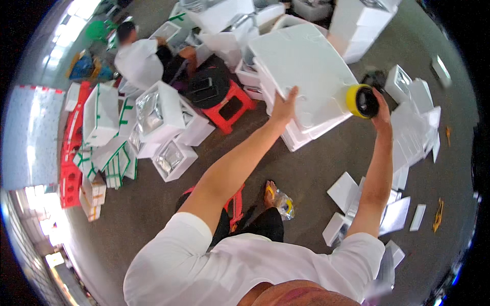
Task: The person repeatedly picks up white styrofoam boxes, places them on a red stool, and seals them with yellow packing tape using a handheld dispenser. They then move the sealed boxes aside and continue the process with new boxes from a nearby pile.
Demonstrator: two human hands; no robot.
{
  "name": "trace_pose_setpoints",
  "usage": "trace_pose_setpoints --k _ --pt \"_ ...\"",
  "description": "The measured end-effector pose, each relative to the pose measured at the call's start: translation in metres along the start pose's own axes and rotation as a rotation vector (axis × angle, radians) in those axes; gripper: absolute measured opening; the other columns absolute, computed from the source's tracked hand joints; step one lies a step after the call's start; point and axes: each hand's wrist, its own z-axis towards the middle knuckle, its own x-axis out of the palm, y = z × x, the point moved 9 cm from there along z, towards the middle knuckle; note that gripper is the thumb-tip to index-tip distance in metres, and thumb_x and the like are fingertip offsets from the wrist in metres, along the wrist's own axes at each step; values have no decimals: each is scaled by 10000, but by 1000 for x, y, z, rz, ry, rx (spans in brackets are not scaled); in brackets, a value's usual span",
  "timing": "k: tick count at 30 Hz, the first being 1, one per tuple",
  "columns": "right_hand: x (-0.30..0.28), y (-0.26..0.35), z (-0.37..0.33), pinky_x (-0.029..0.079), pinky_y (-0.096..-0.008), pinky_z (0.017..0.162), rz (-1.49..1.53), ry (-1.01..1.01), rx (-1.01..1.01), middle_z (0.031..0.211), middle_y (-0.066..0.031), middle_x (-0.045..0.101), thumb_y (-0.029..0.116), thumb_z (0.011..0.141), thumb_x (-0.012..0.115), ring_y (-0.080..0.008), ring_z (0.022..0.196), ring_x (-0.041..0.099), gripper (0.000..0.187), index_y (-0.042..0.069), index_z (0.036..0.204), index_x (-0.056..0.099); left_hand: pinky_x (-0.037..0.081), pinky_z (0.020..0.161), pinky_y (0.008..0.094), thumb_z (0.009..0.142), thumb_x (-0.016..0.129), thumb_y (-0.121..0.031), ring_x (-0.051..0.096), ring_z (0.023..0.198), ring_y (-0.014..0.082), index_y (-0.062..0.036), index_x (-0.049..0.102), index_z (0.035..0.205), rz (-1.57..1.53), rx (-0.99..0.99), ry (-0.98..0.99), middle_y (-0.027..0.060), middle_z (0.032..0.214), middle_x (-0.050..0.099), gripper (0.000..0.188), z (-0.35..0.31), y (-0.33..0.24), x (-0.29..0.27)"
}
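Note:
A large white foam box (296,133) with a white lid (311,66) stands in front of me. My left hand (283,108) grips its near left edge, one digit on the lid and the others along the side. At the right end of the lid, my right hand (382,113) holds a thick roll of yellow tape (352,100) with a dark centre, tilted so that its opening shows. Part of that hand is hidden behind the roll. Whether a strip of tape runs from it onto the lid, I cannot tell.
A phone lies on a black-topped red stool (229,107). Open foam boxes (161,112) with silvery liners are stacked left. Someone in a white shirt (140,64) sits beyond them. Loose foam lids (408,135) lie right. A plastic bag (285,205) lies by my foot.

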Motion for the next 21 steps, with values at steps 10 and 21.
trace_pose_setpoints --k 10,21 --pt "54 13 -41 493 -360 934 -76 118 -111 1131 -95 636 280 922 631 -208 1042 617 408 -14 1201 577 425 958 442 903 638 -405 567 1070 329 63 575 1142 81 289 -186 215 1052 647 530 -42 -102 -31" --pt "153 -62 -279 443 -464 1015 118 451 -245 1301 -222 534 531 892 497 -351 1204 530 722 -43 1328 471 528 773 317 907 686 -271 618 897 132 -18 622 1149 -306 134 -124 43 1018 643 355 -291 -33 -276"
